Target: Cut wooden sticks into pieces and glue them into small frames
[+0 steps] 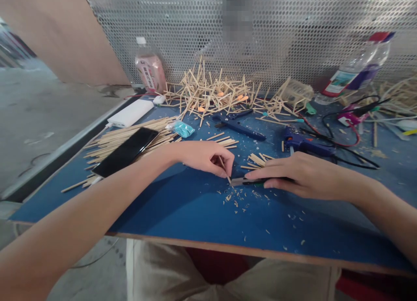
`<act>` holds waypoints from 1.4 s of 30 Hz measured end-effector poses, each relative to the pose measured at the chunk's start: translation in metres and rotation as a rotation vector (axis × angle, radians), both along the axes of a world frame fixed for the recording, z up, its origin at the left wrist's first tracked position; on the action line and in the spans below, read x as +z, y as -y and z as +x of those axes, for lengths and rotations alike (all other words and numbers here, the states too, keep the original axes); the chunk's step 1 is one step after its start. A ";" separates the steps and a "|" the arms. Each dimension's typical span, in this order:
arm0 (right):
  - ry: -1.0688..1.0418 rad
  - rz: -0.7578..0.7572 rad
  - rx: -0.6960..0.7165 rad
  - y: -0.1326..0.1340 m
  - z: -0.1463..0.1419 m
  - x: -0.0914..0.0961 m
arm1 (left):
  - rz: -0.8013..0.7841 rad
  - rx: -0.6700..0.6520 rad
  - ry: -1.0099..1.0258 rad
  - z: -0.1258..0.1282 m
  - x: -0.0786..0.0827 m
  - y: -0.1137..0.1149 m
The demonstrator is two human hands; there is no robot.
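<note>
My left hand (208, 157) pinches a thin wooden stick (224, 167), its tip pressed down on the blue table (182, 205). My right hand (299, 175) is closed around a utility knife (243, 181), index finger laid along its back. The blade meets the stick's lower end. Small wood shavings (241, 201) lie scattered just in front of both hands. A few short cut sticks (257, 160) rest behind the knife.
A black phone (125, 151) lies on a bundle of long sticks (107, 142) at left, beside a white power bank (130, 113). Blue pliers (237, 125), a blue glue gun (306, 144) with cables, a tangled stick pile (211, 94), two bottles and a perforated metal screen stand behind.
</note>
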State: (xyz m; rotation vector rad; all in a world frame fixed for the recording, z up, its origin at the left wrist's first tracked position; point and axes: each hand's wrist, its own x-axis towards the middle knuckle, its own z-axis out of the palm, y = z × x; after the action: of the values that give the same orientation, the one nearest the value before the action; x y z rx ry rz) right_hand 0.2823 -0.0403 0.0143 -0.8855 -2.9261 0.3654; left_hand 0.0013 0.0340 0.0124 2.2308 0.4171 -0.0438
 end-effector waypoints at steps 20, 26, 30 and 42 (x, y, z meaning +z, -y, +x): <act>-0.057 -0.122 -0.015 -0.001 0.000 0.004 | -0.001 -0.022 0.013 -0.001 -0.002 -0.002; -0.011 -0.214 -0.029 0.001 0.003 0.015 | -0.013 -0.030 0.032 -0.001 -0.003 -0.002; -0.016 -0.204 -0.052 -0.001 0.006 0.015 | -0.004 -0.026 0.022 -0.002 -0.001 -0.001; -0.066 -0.097 -0.051 -0.001 0.007 0.011 | 0.054 -0.024 0.003 0.001 0.003 0.002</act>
State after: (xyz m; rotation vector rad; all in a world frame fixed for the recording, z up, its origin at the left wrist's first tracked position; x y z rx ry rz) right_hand 0.2891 -0.0395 0.0252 -0.9395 -2.8406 0.5264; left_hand 0.0019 0.0319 0.0150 2.2892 0.3942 -0.0422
